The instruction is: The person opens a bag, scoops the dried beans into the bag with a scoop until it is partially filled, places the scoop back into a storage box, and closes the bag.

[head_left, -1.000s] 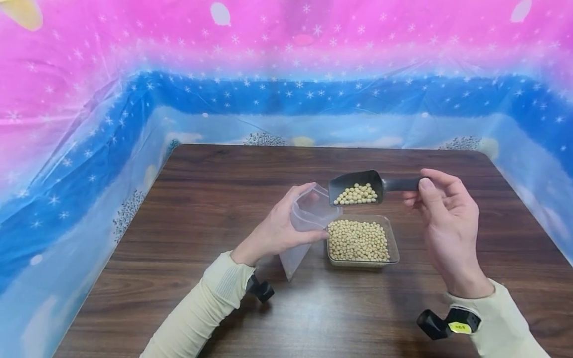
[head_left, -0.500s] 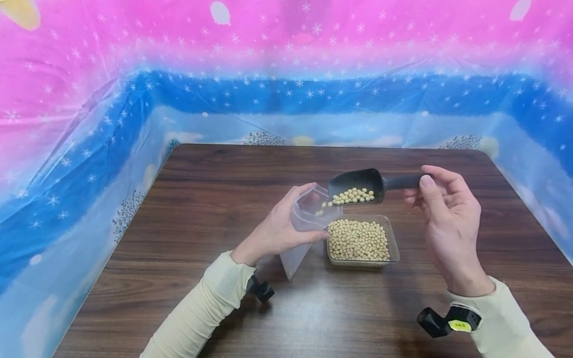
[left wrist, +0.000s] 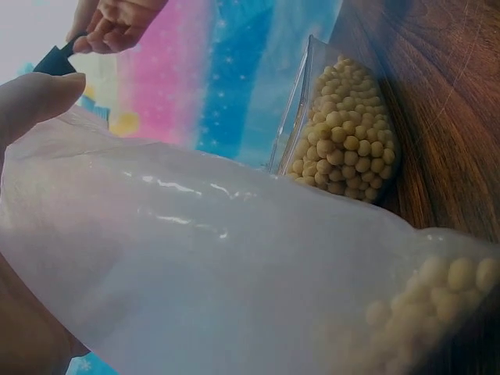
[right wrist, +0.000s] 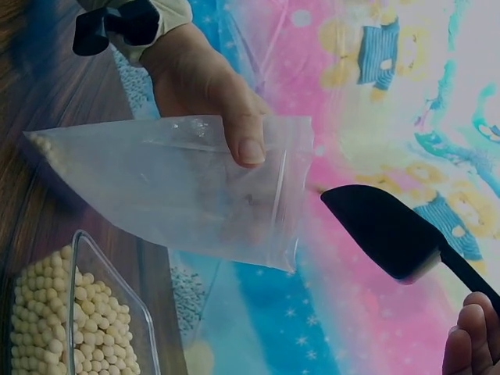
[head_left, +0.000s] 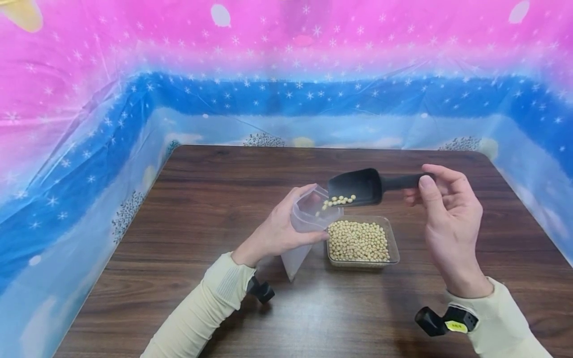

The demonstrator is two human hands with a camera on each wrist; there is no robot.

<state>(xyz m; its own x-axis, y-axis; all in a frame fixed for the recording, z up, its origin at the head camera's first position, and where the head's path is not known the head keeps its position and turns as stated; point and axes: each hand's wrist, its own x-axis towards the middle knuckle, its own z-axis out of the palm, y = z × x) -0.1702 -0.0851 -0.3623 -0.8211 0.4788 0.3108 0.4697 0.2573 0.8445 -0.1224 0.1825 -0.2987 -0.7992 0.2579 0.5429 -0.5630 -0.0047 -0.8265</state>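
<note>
My left hand (head_left: 275,226) grips a translucent zip bag (right wrist: 183,183) near its top, holding its mouth spread apart. Soybeans (left wrist: 437,301) lie in the bag's bottom corner in the left wrist view. A black scoop (head_left: 358,185) is tilted at the bag's mouth, its handle pinched by my right hand (head_left: 452,223) between thumb and fingers. A few soybeans (head_left: 340,200) sit along the scoop's lower lip, some slipping into the bag. Just below the scoop stands a clear plastic box (head_left: 395,243) full of soybeans; in the right wrist view the box (right wrist: 144,312) is partly cut off.
Everything is over a dark wood-grain table (head_left: 188,199). A patterned pink and blue cloth (head_left: 286,94) hangs around its far and side edges. Black wrist cameras (head_left: 436,320) sit on both sleeves.
Soybeans have slid from the scoop toward and into the bag, leaving only a few along its lip. The scoop has tipped slightly more; the left hand and box stay in place.
</note>
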